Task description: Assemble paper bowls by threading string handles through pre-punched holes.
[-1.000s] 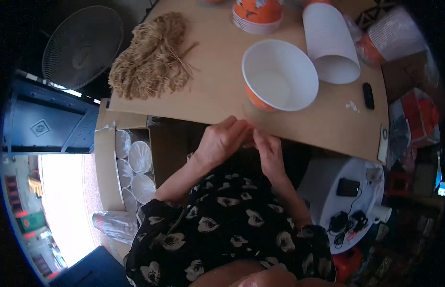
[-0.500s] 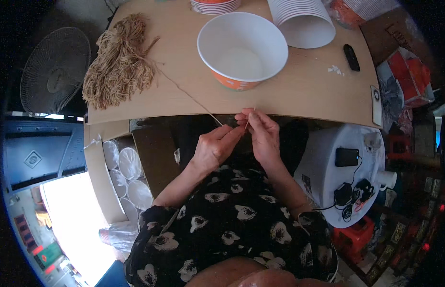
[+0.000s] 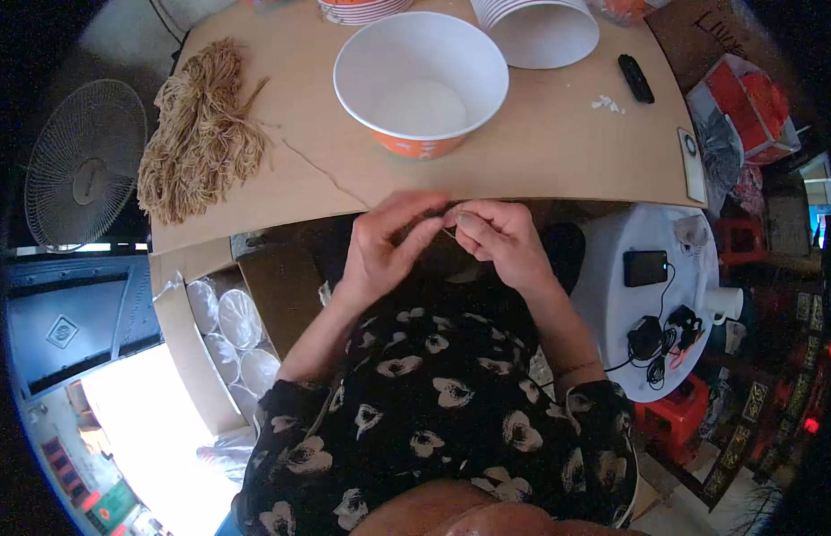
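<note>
Pinching a thin strand in the right hand, beside the curled left hand of uncertain grip, near the counter.

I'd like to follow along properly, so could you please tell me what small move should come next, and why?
Perhaps the left hand should draw the twine strand straighter: it lies in a loose curve on the table leading toward that hand, while the right hand appears pinched shut.
</note>
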Motion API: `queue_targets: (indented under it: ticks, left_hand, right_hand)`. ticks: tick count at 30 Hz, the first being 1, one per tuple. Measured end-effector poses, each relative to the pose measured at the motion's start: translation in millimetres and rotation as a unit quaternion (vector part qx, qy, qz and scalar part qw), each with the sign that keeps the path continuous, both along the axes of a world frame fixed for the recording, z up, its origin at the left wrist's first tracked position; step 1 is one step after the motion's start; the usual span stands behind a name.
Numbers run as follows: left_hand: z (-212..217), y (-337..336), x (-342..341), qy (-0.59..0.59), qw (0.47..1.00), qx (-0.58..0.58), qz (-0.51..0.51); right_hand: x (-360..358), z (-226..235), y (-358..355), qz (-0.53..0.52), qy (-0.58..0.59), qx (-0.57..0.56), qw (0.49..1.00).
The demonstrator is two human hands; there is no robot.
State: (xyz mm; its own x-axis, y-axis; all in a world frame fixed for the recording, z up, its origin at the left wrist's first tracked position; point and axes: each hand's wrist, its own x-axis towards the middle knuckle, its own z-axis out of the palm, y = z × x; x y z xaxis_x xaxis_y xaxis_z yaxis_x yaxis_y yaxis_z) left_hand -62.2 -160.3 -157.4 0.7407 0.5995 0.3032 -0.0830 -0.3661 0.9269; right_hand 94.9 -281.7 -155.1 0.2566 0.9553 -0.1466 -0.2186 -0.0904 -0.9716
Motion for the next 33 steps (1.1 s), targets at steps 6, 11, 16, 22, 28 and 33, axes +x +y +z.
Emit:
queue_targets:
  ticks: [6, 11, 16, 22, 28, 33]
  left_hand:
    - [15.5, 22.5, 11.1, -0.008, 0.988, -0.016, -0.155]
    - [2.4, 27.1, 10.3, -0.001, 0.958, -0.150, -0.246]
    - [-3.8, 22.3, 9.8, 0.008, 0.950, -0.226, -0.214]
    - [-2.3, 13.7, 12.0, -0.003, 0.995, -0.073, -0.074]
    - [10.8, 5.6, 17.3, 0.012, 0.999, -0.001, -0.042]
    - [42.1, 14.4, 21.6, 0.008, 0.985, 0.151, -0.088]
  right_hand:
    - [11.8, 3.4, -3.5, 0.068, -0.024, -0.040, 0.997]
    - [18.4, 10.3, -6.7, 0.126, 0.001, -0.061, 0.990]
    - [21.0, 16.3, -7.4, 0.160, 0.010, -0.060, 0.985]
    - [5.5, 2.3, -16.1, -0.060, -0.071, 0.033, 0.995]
    - [-6.5, 3.2, -21.7, -0.144, -0.159, 0.034, 0.976]
    - [-9.6, 10.5, -22.0, -0.190, -0.165, 0.088, 0.964]
